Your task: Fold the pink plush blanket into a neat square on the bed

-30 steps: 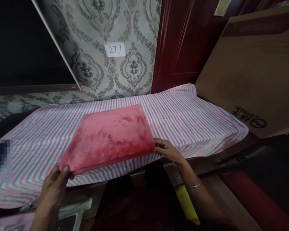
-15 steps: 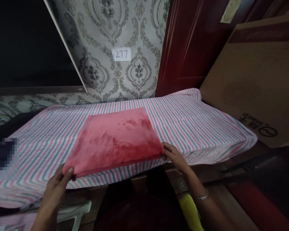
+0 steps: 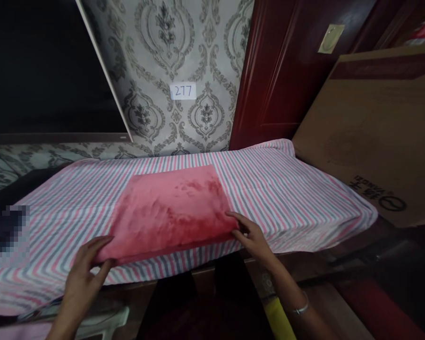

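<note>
A folded pink plush cloth (image 3: 170,208) lies flat on a striped sheet, its nap brushed darker red on the right and near side. At its near left corner is my left hand (image 3: 87,269), fingers on the top face and thumb at the front edge, spread apart. My right hand (image 3: 251,236) straddles the near right corner, with fingertips on top and the thumb low against the edge. Both hands touch the cloth without a tight pinch. A metal bracelet (image 3: 301,304) circles my right wrist.
The pink, grey and white striped sheet (image 3: 269,184) covers a long table against the patterned wall. A large dark screen (image 3: 49,71) is at the left, a cardboard box (image 3: 368,132) at the right. Below the table stands a pale plastic stool (image 3: 118,318).
Both hands have loosened from pinching the near corners; fingers now spread over the top face. The cloth keeps its place on the sheet. The view has tilted up slightly.
</note>
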Demonstrator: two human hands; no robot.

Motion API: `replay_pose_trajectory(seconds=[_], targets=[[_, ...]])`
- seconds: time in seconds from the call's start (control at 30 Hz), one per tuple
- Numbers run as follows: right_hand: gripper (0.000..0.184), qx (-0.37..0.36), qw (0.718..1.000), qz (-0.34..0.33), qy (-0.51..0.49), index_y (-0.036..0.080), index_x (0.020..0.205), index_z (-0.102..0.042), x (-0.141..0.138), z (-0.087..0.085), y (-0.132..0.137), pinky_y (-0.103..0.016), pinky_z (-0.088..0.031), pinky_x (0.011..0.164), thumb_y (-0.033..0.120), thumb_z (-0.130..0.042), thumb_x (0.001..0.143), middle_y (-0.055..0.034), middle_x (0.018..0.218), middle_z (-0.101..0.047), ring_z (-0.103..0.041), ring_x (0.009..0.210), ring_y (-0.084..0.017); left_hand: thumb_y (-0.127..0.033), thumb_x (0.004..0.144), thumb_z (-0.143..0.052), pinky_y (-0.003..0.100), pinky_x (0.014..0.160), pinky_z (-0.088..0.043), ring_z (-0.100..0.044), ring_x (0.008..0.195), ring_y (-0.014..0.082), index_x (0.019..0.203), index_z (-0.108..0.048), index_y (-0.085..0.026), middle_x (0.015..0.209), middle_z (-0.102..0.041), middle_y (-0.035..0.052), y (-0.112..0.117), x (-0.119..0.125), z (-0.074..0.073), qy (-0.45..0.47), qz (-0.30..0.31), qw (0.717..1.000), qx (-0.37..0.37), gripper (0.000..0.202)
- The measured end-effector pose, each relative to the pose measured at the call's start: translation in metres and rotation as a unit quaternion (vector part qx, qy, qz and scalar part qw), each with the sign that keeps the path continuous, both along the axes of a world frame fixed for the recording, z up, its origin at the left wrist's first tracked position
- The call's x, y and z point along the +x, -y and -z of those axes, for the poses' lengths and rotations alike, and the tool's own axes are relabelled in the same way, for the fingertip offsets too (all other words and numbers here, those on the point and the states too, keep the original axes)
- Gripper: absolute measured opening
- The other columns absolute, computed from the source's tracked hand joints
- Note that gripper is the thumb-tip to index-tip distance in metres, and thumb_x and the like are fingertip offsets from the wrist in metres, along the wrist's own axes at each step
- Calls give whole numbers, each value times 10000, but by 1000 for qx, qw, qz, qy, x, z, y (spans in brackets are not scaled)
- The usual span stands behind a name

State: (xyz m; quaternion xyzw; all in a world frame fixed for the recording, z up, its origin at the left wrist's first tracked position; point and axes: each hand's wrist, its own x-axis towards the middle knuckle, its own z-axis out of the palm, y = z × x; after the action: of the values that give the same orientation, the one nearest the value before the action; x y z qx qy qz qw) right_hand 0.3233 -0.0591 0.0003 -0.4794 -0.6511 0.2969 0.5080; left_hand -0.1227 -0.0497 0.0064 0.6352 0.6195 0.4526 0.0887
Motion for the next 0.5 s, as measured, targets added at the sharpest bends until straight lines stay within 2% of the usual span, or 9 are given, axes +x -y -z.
replay_pose_trajectory(seconds=[0.1,0.2,0.23,0.27,0.33,0.37,0.4,0.47,0.5], targets=[[392,8,1000,3,10,231,1227,-702,0,-22,-12,-318,-560,736,269,-605,850,-65,1049,-736,-686,784,-198,-558,699,-616,501,935,-549,-671,1019,341,927,-673,-359,1019,-704,23,-10,2,-24,-28,-14,998,51,308],[397,-1,998,-28,-56,207,1225,-674,1,-49,-43,-271,-523,532,313,-647,843,-13,780,-689,-612,546,-152,-528,640,-656,425,712,-579,-672,771,272,926,-664,-280,934,-693,27,-36,6,-55,42,-40,998,34,378],[401,2,995,-37,-89,202,1212,-662,1,-60,-60,-270,-527,516,340,-667,835,-7,764,-675,-621,545,-157,-506,624,-662,388,634,-564,-640,664,232,937,-664,-253,867,-684,16,-49,10,-68,79,-55,995,17,402],[396,12,992,-41,-118,202,1178,-657,1,-71,-80,-277,-547,527,361,-690,816,-14,806,-679,-638,568,-161,-473,617,-673,363,638,-561,-621,633,207,938,-671,-226,793,-673,2,-64,15,-82,101,-66,993,2,405],[407,31,984,-45,-169,216,1158,-635,0,-95,-124,-306,-598,622,408,-700,805,-33,909,-687,-696,698,-185,-400,608,-710,335,736,-560,-622,695,184,840,-683,-181,717,-643,-1,-99,28,-109,118,-66,991,21,320],[450,44,980,-52,-184,229,1200,-613,-1,-105,-145,-326,-613,693,429,-700,806,-46,990,-689,-713,792,-197,-376,618,-737,328,786,-559,-639,755,173,881,-686,-164,821,-676,21,-118,35,-122,155,-25,987,45,341],[525,58,978,-61,-193,251,1277,-576,-3,-114,-164,-351,-615,773,437,-705,804,-63,1117,-677,-713,915,-212,-376,627,-759,325,829,-554,-652,822,162,988,-675,-154,1002,-695,57,-135,42,-132,209,12,974,91,432],[699,82,978,-57,-182,288,1413,-482,-7,-122,-192,-382,-592,876,420,-737,776,-95,1360,-587,-647,1143,-242,-361,601,-816,322,892,-540,-665,975,161,1219,-595,-173,1393,-572,134,-163,53,-142,273,78,950,131,683],[748,84,980,-48,-172,292,1446,-456,-9,-119,-198,-389,-585,888,406,-742,764,-106,1435,-537,-610,1205,-253,-366,598,-831,321,898,-536,-662,1023,170,1276,-564,-185,1479,-506,153,-172,56,-141,269,93,950,130,752]])
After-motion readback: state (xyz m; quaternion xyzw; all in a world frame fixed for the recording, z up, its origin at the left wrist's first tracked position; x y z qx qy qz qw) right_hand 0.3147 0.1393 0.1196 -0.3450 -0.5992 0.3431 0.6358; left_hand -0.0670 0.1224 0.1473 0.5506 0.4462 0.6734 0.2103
